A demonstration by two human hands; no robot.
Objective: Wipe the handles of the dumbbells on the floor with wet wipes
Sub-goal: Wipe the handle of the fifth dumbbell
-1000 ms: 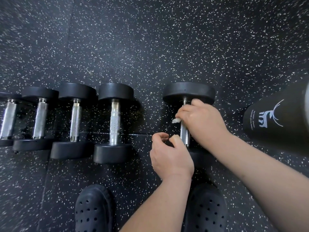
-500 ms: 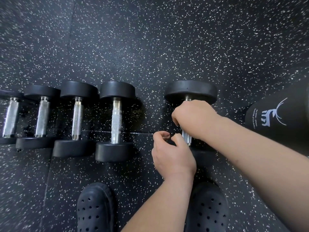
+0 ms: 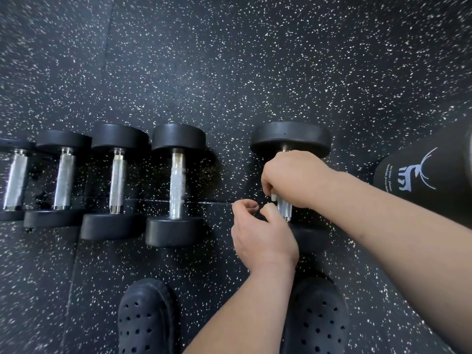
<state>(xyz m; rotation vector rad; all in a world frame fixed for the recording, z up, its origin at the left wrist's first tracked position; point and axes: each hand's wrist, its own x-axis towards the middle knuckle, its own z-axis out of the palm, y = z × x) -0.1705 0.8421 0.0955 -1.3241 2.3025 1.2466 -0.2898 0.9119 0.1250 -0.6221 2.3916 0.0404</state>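
Several black-headed dumbbells with knurled steel handles lie in a row on the speckled floor. My right hand point(image 3: 296, 180) is closed around the upper handle of the rightmost dumbbell point(image 3: 290, 136), pressing a white wet wipe point(image 3: 273, 198) against it; only a small corner of the wipe shows under my fingers. The bare lower part of that handle point(image 3: 284, 209) sticks out below my fist. My left hand point(image 3: 260, 236) is loosely curled beside it, thumb tip against the handle, holding nothing.
The other dumbbells point(image 3: 176, 185) point(image 3: 118, 182) point(image 3: 63, 185) point(image 3: 15, 185) lie to the left, close together. A black cylinder with a white logo point(image 3: 429, 175) lies at the right. My two black perforated shoes point(image 3: 145, 318) point(image 3: 316, 318) stand below the hands.
My right hand has turned on the handle, and the wipe end that stuck out to the left is now mostly tucked under my fingers. The left hand has barely moved.
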